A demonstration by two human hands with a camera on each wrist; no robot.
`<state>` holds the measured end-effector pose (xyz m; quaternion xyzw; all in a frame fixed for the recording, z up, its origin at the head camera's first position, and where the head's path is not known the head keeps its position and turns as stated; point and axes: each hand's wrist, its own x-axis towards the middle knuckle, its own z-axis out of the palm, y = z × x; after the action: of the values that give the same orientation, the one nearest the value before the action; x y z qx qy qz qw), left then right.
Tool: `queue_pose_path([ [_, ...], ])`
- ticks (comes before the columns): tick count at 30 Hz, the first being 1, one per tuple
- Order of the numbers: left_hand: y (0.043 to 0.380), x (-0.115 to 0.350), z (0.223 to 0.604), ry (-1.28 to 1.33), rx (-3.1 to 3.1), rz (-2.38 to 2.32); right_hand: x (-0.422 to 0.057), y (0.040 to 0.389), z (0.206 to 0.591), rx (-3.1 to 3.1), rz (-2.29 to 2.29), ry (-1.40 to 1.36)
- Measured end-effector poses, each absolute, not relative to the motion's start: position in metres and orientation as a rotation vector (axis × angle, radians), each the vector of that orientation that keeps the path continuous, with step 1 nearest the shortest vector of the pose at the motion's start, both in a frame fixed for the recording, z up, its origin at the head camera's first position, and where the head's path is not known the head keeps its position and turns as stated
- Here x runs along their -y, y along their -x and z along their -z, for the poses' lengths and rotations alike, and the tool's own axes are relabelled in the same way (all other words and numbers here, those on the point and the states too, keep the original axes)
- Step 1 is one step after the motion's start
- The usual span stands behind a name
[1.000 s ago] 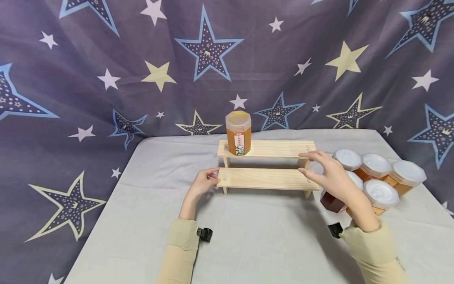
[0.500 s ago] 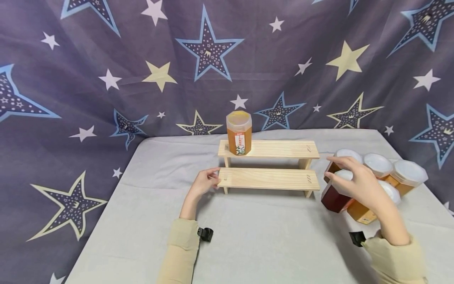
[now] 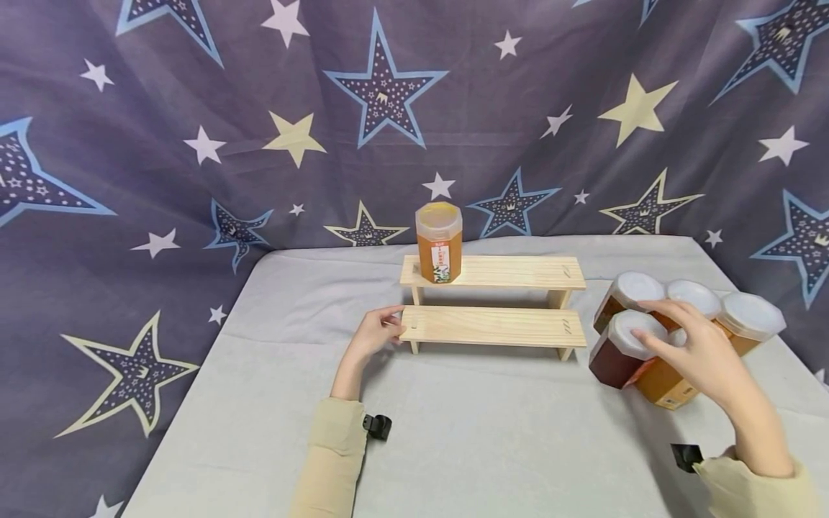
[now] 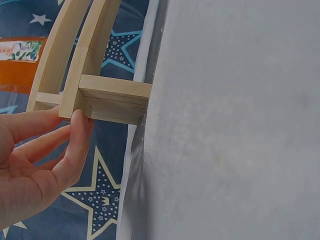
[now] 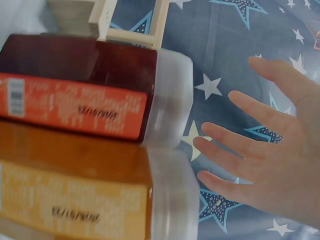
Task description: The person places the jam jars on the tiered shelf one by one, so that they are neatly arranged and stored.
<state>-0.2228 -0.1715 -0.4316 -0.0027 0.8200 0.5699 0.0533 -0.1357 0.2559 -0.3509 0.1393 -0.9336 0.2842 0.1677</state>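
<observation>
A two-tier wooden shelf (image 3: 492,326) stands on the cloth. Its lower board is pinched at the left end by my left hand (image 3: 372,334), and the left wrist view shows thumb and fingertips on that end (image 4: 75,102). One amber honey jar (image 3: 442,257) with a pale lid sits upright on the top tier's left. My right hand (image 3: 702,356), fingers spread, hovers over a cluster of lidded jars. Nearest are a dark-red jar (image 3: 614,362) and an amber jar (image 3: 662,383). In the right wrist view the hand (image 5: 295,165) is apart from both lids.
Behind those two, more jars stand close together, including an amber jar with a white lid (image 3: 751,316) at the right. Pale grey cloth (image 3: 486,439) covers the table. A star-patterned curtain (image 3: 311,65) hangs behind it.
My right hand has moved right, from beside the shelf's right end to over the jars. The left hand stays at the shelf's left end.
</observation>
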Motion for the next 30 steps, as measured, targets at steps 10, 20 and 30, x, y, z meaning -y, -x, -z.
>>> queue_pose_path([
  [10,0.223,0.171,0.432,-0.042,-2.506,-1.728,-0.274,0.128,0.361,2.672,-0.878,-0.341],
  [20,0.223,0.171,0.432,-0.059,-2.526,-1.717,-0.288,0.125,0.372,2.607,-0.869,-0.355],
  [30,0.223,0.173,0.432,-0.035,-2.507,-1.725,-0.297,0.124,0.381,2.591,-0.868,-0.343],
])
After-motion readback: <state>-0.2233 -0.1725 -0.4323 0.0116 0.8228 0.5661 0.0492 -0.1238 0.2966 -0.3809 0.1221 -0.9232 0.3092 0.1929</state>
